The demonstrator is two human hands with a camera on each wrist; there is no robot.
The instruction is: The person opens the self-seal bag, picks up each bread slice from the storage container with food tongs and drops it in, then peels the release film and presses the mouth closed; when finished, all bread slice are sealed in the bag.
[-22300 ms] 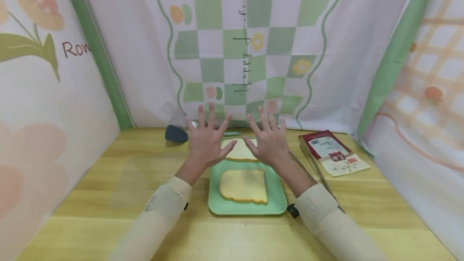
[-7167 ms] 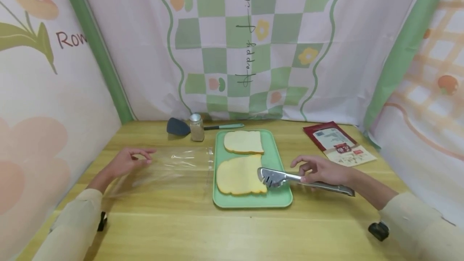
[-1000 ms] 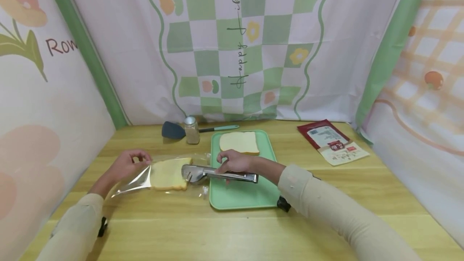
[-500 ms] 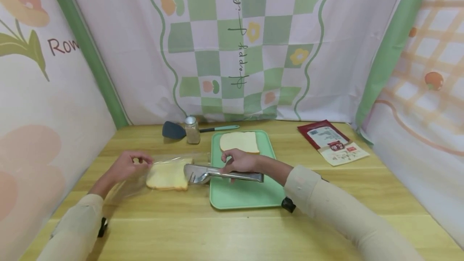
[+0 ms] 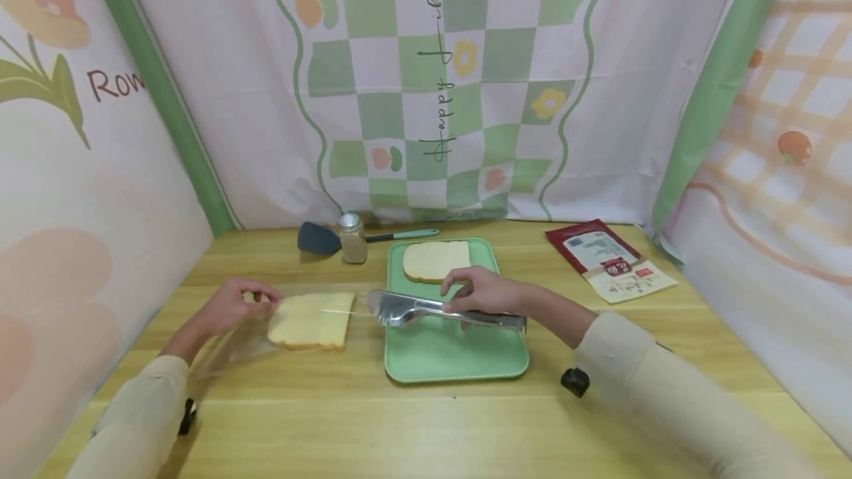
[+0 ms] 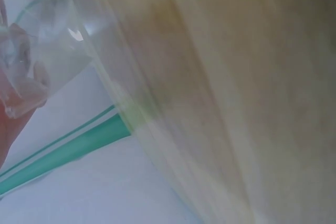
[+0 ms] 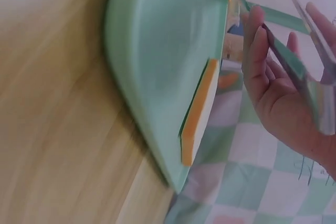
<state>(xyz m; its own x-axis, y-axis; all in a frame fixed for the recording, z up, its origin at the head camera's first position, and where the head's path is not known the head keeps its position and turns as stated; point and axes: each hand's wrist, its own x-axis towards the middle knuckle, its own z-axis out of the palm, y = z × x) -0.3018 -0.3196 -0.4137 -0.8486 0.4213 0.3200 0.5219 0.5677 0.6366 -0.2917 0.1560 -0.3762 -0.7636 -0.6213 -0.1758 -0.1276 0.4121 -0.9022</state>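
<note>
Bagging yellow bread (image 5: 313,321) beside the rectangular green tray (image 5: 459,361) probably awaited closure, left fingers (image 5: 268,291) pinching clear plastic film (image 5: 254,338), right fingers (image 5: 462,276) gripping silver tongs (image 5: 426,307).

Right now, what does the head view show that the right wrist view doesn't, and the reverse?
Head only: the left hand and the red packet.
Right wrist only: the palm side of the right hand.
Both: the right hand holding the tongs, the tray, the bread on the tray, the table.
</note>
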